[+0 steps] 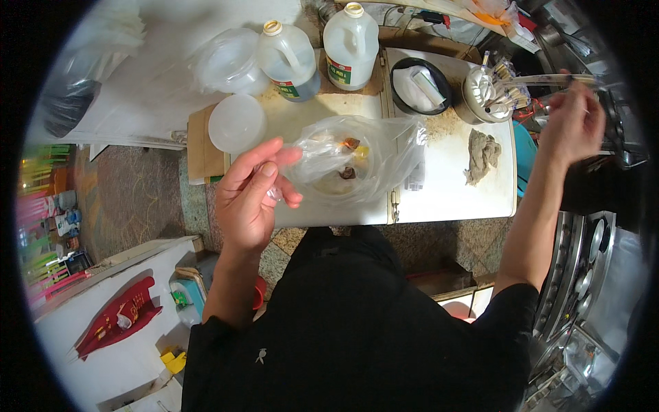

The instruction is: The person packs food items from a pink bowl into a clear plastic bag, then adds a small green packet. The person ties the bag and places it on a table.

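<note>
My left hand [252,193] is raised at the front left of the white table, fingers curled around a small crumpled piece of clear plastic film [274,193]. Just right of it lies a clear plastic bag [396,149] around a round clear bowl [329,193] with brown and yellow bits of food inside. Whether the film in my hand belongs to that bag I cannot tell. Out to the right, my right hand [576,123] is blurred and pinches a long thin packet in clear wrapping [540,79]. A tub [471,105] of white spoons and wrapped sticks stands left of this hand.
Two plastic jugs [291,67] [351,46] stand at the back, beside bagged clear bowls [226,59] and a round lid [237,122]. A black bowl [448,98] and a crumpled grey cloth [482,154] are on the right. Metal trays [571,273] flank my right arm.
</note>
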A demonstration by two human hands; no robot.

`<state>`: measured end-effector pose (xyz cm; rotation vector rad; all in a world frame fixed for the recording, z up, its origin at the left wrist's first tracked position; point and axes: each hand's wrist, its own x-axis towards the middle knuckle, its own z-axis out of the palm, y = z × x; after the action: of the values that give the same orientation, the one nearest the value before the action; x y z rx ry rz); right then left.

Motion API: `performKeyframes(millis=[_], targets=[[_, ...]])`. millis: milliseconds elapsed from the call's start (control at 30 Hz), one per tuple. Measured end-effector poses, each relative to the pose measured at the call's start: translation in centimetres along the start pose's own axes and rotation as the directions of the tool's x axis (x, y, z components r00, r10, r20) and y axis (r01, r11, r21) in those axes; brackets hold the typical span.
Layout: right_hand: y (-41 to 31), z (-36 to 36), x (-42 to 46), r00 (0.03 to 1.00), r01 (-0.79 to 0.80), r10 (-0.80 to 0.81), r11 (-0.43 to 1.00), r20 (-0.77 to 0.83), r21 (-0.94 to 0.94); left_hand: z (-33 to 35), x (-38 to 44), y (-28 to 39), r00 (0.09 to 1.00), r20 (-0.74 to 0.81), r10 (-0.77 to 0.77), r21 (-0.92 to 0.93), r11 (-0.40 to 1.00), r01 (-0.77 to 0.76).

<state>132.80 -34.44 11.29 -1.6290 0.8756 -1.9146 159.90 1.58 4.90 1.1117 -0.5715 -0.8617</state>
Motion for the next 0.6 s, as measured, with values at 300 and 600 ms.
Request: performKeyframes(millis=[300,600], targets=[[-14.0,9.6,-20.1,0.595,-0.575,0.433,0.818,0.678,-0.017,0.5,1.3,-0.8,0.992,0.092,0.091,-0.083,0.993,-0.084],[0.2,13.4,-27.4,0.177,0.066,0.636,0.754,0.751,-0.654,0.8,1.0,-0.9,0.99,0.123,0.073,-0.113,0.992,-0.059]])
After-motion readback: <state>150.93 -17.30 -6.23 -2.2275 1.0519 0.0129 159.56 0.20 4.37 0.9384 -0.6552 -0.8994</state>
